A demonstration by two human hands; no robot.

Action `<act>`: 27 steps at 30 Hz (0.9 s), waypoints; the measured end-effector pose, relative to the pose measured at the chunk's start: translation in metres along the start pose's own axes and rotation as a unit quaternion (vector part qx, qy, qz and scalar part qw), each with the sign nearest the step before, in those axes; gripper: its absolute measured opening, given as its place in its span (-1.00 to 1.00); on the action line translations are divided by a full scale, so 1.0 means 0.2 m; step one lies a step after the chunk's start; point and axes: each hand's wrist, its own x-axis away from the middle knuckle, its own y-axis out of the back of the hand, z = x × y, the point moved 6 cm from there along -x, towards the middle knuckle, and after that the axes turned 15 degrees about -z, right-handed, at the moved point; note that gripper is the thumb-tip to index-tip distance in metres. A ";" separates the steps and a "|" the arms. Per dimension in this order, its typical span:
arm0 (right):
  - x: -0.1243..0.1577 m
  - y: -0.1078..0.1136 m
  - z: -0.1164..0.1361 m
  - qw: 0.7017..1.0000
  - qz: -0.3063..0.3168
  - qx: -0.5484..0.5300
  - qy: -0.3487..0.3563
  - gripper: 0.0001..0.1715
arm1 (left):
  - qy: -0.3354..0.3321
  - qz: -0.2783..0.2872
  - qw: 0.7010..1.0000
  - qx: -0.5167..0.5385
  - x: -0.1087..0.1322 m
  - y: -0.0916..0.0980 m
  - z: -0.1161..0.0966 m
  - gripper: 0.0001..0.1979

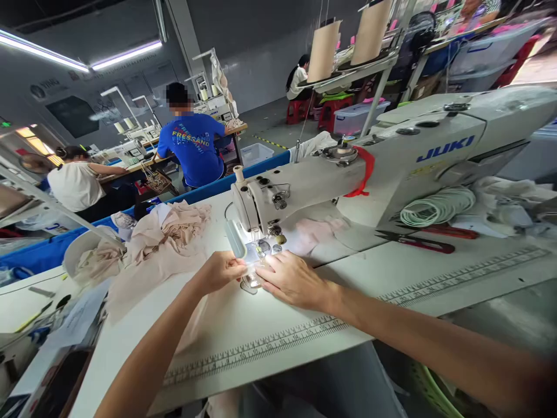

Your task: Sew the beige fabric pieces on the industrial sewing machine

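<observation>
Both hands are at the needle area of a white JUKI sewing machine [300,186], under its bright lamp. My left hand [223,270] is closed in a pinch at the edge of a pale fabric piece [251,255], just left of the presser foot. My right hand [292,277] lies palm down with fingers stretched over the work, right in front of the needle. Its fingertips almost meet those of the left. Glare and the fingers hide much of the fabric. More thin pale pink cloth [194,322] hangs beneath my left forearm.
A heap of pale pink fabric [174,232] lies at the left of the table. To the right are thread snips [418,241] and a coil of light green cord [437,206]. A printed ruler [261,348] runs along the front edge. A person in blue [191,148] sits ahead.
</observation>
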 end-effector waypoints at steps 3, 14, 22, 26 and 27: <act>0.02 0.00 -0.02 1.000 -0.006 0.003 -0.004 -0.75 | -0.002 -0.032 0.999 -0.020 -0.04 -0.08 -0.01 -0.78; 0.03 0.00 -0.04 0.999 -0.014 -0.024 -0.022 -0.76 | 0.019 -0.026 0.999 -0.032 -0.12 -0.16 0.10 -0.87; 0.07 0.03 -0.10 0.999 -0.006 -0.024 -0.049 -0.68 | 0.042 -0.015 0.999 0.020 -0.15 -0.18 0.15 -0.82; 0.07 0.03 -0.10 0.998 0.005 -0.026 -0.063 -0.70 | 0.049 -0.016 0.998 0.026 -0.15 -0.19 0.17 -0.82; 0.07 0.03 -0.09 0.997 0.011 -0.030 -0.066 -0.70 | 0.051 -0.017 0.998 0.027 -0.16 -0.20 0.18 -0.82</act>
